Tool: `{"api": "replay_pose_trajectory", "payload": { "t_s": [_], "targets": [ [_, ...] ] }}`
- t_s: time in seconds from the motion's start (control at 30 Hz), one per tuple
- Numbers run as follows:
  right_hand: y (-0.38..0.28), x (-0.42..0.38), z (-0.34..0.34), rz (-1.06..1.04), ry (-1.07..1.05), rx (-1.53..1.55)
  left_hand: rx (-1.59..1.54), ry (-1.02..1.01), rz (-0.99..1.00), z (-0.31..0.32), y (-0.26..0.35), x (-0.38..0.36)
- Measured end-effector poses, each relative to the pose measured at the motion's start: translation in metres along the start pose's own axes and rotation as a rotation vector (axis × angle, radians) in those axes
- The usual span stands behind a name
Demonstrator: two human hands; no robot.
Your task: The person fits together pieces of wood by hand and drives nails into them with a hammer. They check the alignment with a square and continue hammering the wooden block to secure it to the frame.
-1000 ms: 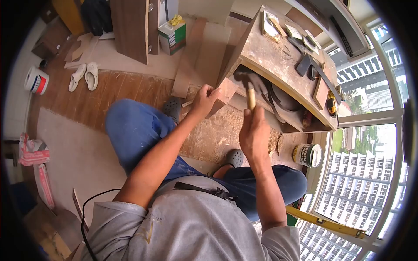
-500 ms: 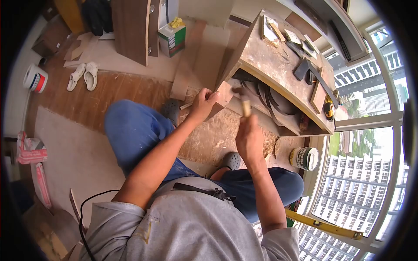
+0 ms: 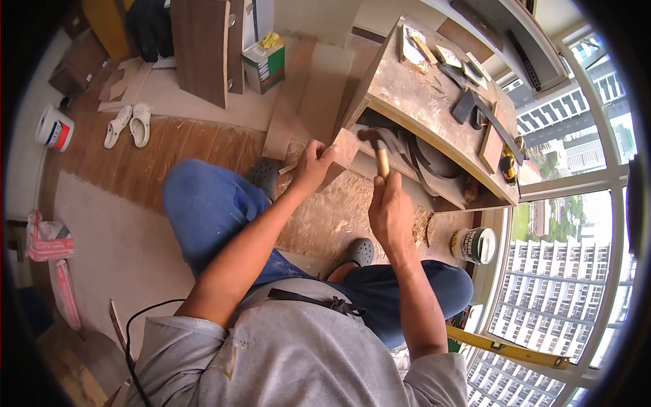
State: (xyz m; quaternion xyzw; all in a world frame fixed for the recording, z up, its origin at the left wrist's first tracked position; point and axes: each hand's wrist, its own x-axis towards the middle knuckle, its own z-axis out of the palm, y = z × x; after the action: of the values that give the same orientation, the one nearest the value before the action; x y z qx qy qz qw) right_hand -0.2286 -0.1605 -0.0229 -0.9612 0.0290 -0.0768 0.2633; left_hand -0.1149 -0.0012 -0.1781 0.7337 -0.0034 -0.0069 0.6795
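In the head view, my right hand (image 3: 391,211) is wrapped round the pale wooden handle of a hammer (image 3: 383,163). The hammer's dark head points toward the open front of a low wooden cabinet (image 3: 413,102). My left hand (image 3: 314,166) is closed at the near edge of a small wooden board (image 3: 344,150), its fingers curled and pressed against the wood. Whether those fingers also pinch something small is hidden. A narrow gap separates the hammer head from the board. Curved dark strips (image 3: 428,159) lie inside the cabinet behind the hammer.
Wood shavings (image 3: 339,210) cover the floor between my feet. On the cabinet top lie a black square tool (image 3: 468,108) and wood offcuts. A paint can (image 3: 475,245) stands at right, near a yellow spirit level (image 3: 508,347). Long planks (image 3: 291,102) and a green-white box (image 3: 266,66) are ahead.
The hammer, blurred by motion before, now shows sharply, with its handle more upright. My left hand stays at the board with a slight shift left; the whole view has tilted a little.
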Motion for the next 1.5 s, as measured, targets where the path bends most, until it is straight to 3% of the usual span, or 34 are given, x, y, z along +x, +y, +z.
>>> {"api": "replay_pose_trajectory", "payload": {
  "t_s": [0.07, 0.1, 0.13, 0.23, 0.3, 0.4, 0.47, 0.5, 0.57, 0.6, 0.67, 0.8, 0.87, 0.97, 1.03, 1.13, 1.23, 1.3, 1.33, 1.4, 1.47, 1.5],
  "targets": [
    [-0.015, -0.005, -0.007, 0.063, 0.1, 0.059, -0.001, -0.002, -0.017, 0.0, 0.005, -0.002],
    [-0.009, -0.005, -0.003, 0.157, -0.031, 0.068, 0.001, -0.002, -0.032, 0.0, 0.008, -0.002],
    [0.002, -0.009, 0.01, 0.063, -0.067, 0.025, 0.0, -0.004, -0.019, 0.0, 0.006, 0.0],
    [0.024, -0.007, 0.018, 0.116, -0.069, -0.064, 0.021, -0.002, -0.02, 0.001, -0.001, -0.002],
    [0.036, 0.0, -0.001, 0.046, 0.047, 0.079, 0.016, 0.029, 0.007, 0.004, -0.001, -0.002],
    [0.035, -0.005, -0.043, 0.062, 0.079, 0.163, -0.094, -0.005, -0.077, 0.004, 0.004, 0.008],
    [0.026, -0.01, -0.079, 0.195, 0.048, 0.192, -0.244, 0.04, -0.39, -0.005, 0.043, 0.001],
    [0.035, -0.012, -0.085, 0.217, 0.08, 0.228, -0.236, 0.036, -0.374, -0.002, 0.043, 0.004],
    [0.049, -0.019, -0.097, 0.237, 0.16, 0.327, -0.011, 0.372, 0.227, 0.008, 0.04, 0.013],
    [0.064, -0.022, -0.094, 0.24, 0.189, 0.385, -0.008, 0.368, 0.236, 0.014, 0.066, 0.017],
    [0.07, -0.021, -0.096, 0.303, 0.195, 0.481, 0.151, -0.08, 0.536, 0.033, 0.149, 0.035],
    [0.08, -0.023, -0.097, 0.37, 0.249, 0.647, 0.536, -0.164, 0.878, 0.121, 0.191, 0.136],
    [0.083, -0.023, -0.104, 0.398, 0.24, 0.662, 0.841, -0.218, 0.719, 0.158, 0.206, 0.166],
    [0.094, -0.026, -0.101, 0.397, 0.274, 0.658, 1.132, -0.257, 0.648, 0.187, 0.195, 0.19],
    [0.105, -0.026, -0.096, 0.348, 0.307, 0.591, 1.133, -0.131, 0.748, 0.214, 0.164, 0.229],
    [0.092, -0.03, -0.106, 0.388, 0.285, 0.811, 1.265, -0.381, 0.61, 0.204, 0.208, 0.201],
    [0.092, -0.031, -0.105, 0.378, 0.278, 0.832, 1.212, -0.341, 0.652, 0.169, 0.223, 0.193],
    [0.095, -0.033, -0.103, 0.353, 0.283, 0.777, 0.802, -0.363, 0.72, 0.13, 0.223, 0.173],
    [0.095, -0.034, -0.101, 0.35, 0.269, 0.777, 0.805, -0.355, 0.709, 0.108, 0.221, 0.16],
    [0.093, -0.033, -0.097, 0.356, 0.281, 0.793, 0.593, -0.42, 0.576, 0.056, 0.219, 0.13],
    [0.09, -0.032, -0.092, 0.336, 0.261, 0.784, 0.356, -0.442, 0.111, 0.008, 0.211, 0.095],
    [0.086, -0.031, -0.089, 0.343, 0.241, 0.823, 0.251, -0.401, 0.036, -0.01, 0.201, 0.081]
  ]
}}
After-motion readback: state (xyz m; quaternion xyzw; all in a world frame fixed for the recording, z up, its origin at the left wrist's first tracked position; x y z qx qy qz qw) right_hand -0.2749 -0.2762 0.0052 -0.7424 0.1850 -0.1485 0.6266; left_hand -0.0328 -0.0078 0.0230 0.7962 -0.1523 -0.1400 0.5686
